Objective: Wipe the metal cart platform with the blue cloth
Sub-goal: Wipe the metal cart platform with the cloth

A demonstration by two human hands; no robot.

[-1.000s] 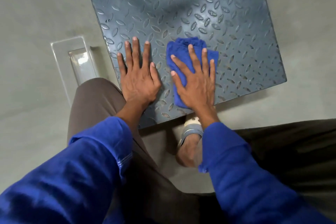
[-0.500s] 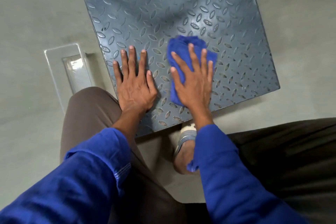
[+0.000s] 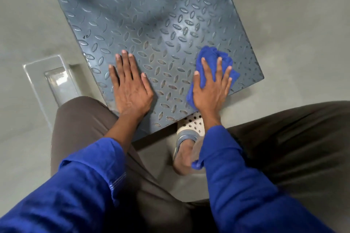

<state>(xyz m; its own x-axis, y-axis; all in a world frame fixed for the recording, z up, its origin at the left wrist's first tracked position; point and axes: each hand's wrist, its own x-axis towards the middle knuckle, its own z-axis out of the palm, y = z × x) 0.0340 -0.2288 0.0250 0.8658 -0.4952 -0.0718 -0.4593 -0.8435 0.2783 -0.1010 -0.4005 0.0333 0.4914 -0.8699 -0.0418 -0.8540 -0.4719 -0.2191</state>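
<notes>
Blue bunched cotton cloth (image 3: 213, 54) sits directly under my right hand (image 3: 210, 89), near the right corner on my side of the grey diamond-tread metal cart platform (image 3: 151, 24). Right hand is flat, fingers spread and straight, pressing the cloth down, not gripping it. The cloth's long axis runs wrist to fingertips, bunched up past the fingertips.

Left hand (image 3: 130, 89) lies flat on bare tread, fingers straight, holding nothing. It is well apart from the cloth, so the right hand does the work.

Key relation: the right edge and near edge are both close to the cloth. Most of the platform lies ahead and to the left of it. My call: next stroke goes forward or leftward, otherwise the cloth runs off the edge.

No brand, label or writing legible anywhere on platform or cloth.
</notes>
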